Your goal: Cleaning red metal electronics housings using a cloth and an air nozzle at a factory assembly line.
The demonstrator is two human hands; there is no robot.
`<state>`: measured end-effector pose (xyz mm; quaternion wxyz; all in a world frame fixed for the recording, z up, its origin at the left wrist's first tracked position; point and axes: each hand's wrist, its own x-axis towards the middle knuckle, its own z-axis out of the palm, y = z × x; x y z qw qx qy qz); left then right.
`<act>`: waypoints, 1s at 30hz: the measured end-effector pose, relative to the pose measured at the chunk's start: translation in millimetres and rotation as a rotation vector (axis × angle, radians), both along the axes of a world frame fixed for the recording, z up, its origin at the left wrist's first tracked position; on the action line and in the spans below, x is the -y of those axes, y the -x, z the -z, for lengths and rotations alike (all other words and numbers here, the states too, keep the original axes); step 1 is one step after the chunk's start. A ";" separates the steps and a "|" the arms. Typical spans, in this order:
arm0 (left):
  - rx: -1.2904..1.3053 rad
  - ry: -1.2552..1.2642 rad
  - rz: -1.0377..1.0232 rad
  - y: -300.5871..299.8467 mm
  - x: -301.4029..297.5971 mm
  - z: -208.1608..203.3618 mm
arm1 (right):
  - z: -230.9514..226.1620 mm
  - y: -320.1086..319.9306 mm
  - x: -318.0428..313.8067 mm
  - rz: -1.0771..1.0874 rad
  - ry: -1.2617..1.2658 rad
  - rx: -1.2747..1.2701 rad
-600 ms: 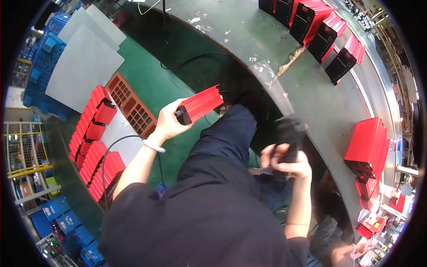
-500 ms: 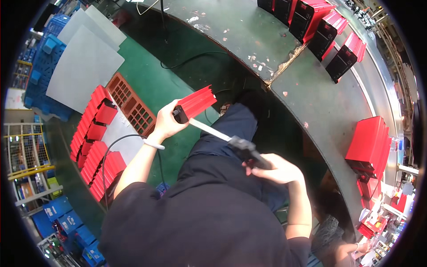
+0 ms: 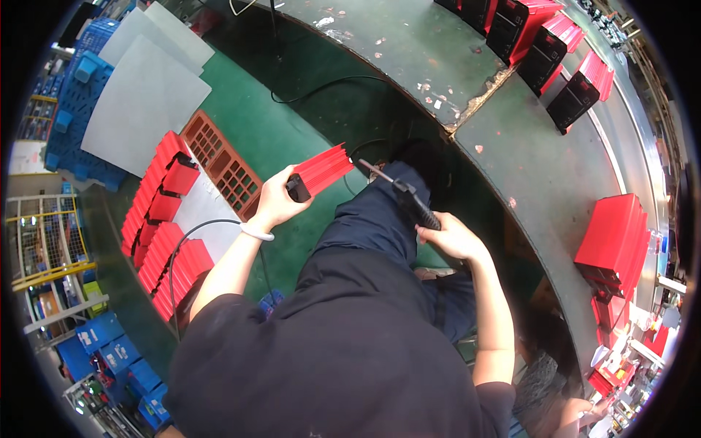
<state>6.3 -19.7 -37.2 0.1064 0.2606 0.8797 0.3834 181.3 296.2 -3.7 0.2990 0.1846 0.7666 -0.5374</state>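
My left hand grips a red ribbed metal case by its dark end, holding it out over the floor with the far end tilted up to the right. In my right hand is a hand tool with a black ribbed handle and a thin metal shaft. Its tip is just off the far right end of the case, and a small gap seems to separate them. The fingers under the handle are partly hidden.
Several red cases lie in rows at left beside a brown plastic crate. A black cable loops past my left forearm. More red cases with black ends stand along the green workbench. Another person's hand shows lower right.
The tool has swung up and away from the case's near end to beside its far end. My right hand has moved up a little; my left still holds the case.
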 end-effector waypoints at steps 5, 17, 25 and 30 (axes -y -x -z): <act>0.047 -0.010 -0.021 9.7 3.0 14.6 | -6.4 -14.9 16.4 -0.145 0.272 -0.059; 1.219 -0.897 -0.741 53.0 37.9 65.3 | -26.0 -18.1 20.1 -0.396 -0.121 -0.068; 1.343 -0.972 -0.909 50.2 23.6 58.5 | -18.9 -21.0 30.0 -0.385 -0.178 -0.225; 1.336 -0.980 -0.921 45.4 16.9 51.0 | -10.6 -15.8 34.5 -0.322 -0.353 -0.280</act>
